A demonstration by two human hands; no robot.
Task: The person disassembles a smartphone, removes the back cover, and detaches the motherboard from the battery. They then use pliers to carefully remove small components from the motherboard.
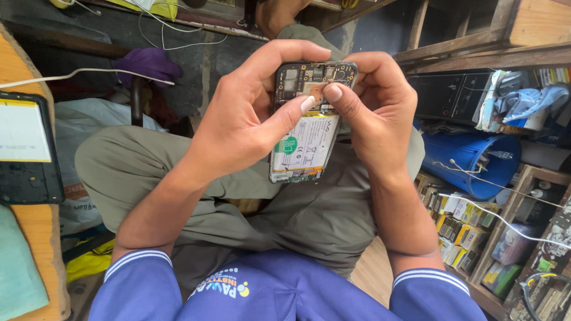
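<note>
Nearest the camera, two blue sleeves with white-striped cuffs, one on each forearm. Beyond them, crossed legs in olive trousers (309, 220), bare lap open below the one opened phone (306, 122). Phone held upright above the lap, back cover off, one white battery (309, 142) and one circuit board exposed. Left hand (238, 125) wrapped around the phone's left edge, thumb pressed onto the upper battery. Right hand (375, 113) gripping the phone's right edge, thumb tip on the board just above the battery, touching the left thumb. Little free room around the phone: fingers close in on both long edges, only the bottom edge clear. Left of the phone, well apart, one black tablet (27, 148) lying on a wooden bench edge. Right of the phone, one blue drum (470, 157) on its side, then wooden shelves holding many small boxes. Beyond the phone, one purple cloth (148, 62) and loose white wires.
</note>
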